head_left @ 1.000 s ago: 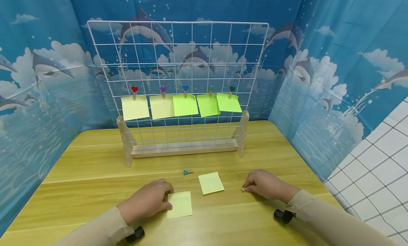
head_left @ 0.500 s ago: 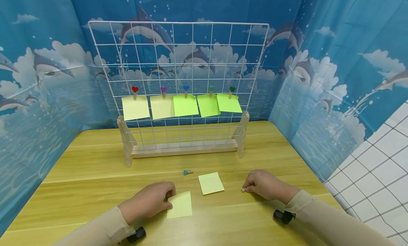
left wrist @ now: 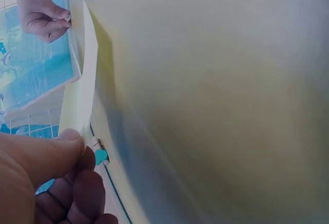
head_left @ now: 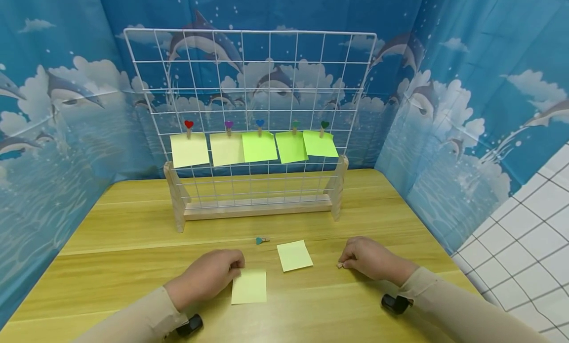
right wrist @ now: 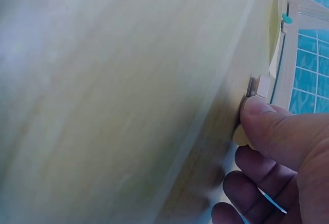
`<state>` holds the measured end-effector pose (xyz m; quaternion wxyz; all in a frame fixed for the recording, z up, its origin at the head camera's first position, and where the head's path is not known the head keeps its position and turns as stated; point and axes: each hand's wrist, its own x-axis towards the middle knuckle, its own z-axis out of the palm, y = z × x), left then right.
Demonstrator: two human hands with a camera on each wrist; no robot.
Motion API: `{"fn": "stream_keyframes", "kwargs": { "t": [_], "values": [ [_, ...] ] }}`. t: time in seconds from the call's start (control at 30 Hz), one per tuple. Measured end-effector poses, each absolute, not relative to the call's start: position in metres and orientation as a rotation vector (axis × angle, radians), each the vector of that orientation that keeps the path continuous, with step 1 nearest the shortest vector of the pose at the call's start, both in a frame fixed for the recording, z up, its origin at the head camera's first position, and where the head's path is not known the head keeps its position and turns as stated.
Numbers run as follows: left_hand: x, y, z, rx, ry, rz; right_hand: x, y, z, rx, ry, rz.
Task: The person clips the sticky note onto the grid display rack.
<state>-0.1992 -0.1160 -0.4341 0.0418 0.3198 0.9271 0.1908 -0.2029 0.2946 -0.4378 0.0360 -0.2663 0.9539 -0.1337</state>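
Observation:
My left hand [head_left: 206, 278] pinches a pale yellow sticky note [head_left: 250, 288] at its far left corner, between thumb and index finger. In the left wrist view the note [left wrist: 89, 70] stands up from the table at a tilt. Off to the right, my right hand [head_left: 366, 258] pinches a mini wooden clothespin [right wrist: 262, 86] low over the tabletop. A rounded yellowish end of it [right wrist: 239, 135] peeks out behind the thumb; the rest is hidden by the fingers. A second pale yellow note [head_left: 295, 255] lies between the hands, near a clothespin with a teal heart [head_left: 259, 240].
A white wire grid [head_left: 268, 88] in a wooden stand [head_left: 258, 209] rises at the back. Several yellow and green notes [head_left: 259, 148] hang on it from heart clothespins. Dolphin-print curtains [head_left: 49, 135] surround the wooden table [head_left: 124, 244].
My left thumb has shifted from the note's left edge up to its far corner, and the note has turned and moved slightly left. The right hand stays in place with its clothespin.

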Motion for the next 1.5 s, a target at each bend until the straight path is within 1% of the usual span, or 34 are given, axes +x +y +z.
{"fn": "stream_keyframes", "kwargs": {
  "t": [0.2, 0.33, 0.57, 0.7, 1.03, 1.17, 1.33, 1.5],
  "values": [
    [-0.204, -0.121, -0.426, 0.959, 2.894, 0.638, -0.203, 0.294, -0.441, -0.848, 2.951, -0.41],
    [-0.211, -0.125, -0.419, 0.894, 2.923, 0.688, -0.203, 0.292, -0.44, -0.878, 2.958, -0.393],
    [-0.226, -0.13, -0.406, 0.752, 2.951, 0.838, -0.203, 0.283, -0.433, -0.769, 2.961, -0.439],
    [-0.236, -0.133, -0.4, 0.758, 2.981, 0.867, -0.206, 0.277, -0.428, -0.73, 2.991, -0.491],
    [-0.261, -0.137, -0.388, 0.748, 2.981, 0.946, -0.213, 0.268, -0.415, -0.776, 3.07, -0.596],
    [-0.271, -0.136, -0.386, 0.744, 3.03, 0.937, -0.214, 0.263, -0.409, -0.74, 3.082, -0.645],
    [-0.283, -0.132, -0.385, 0.694, 3.044, 0.97, -0.217, 0.256, -0.403, -0.678, 3.098, -0.706],
    [-0.295, -0.128, -0.385, 0.639, 3.058, 1.007, -0.221, 0.251, -0.399, -0.74, 3.151, -0.663]
  ]
}}
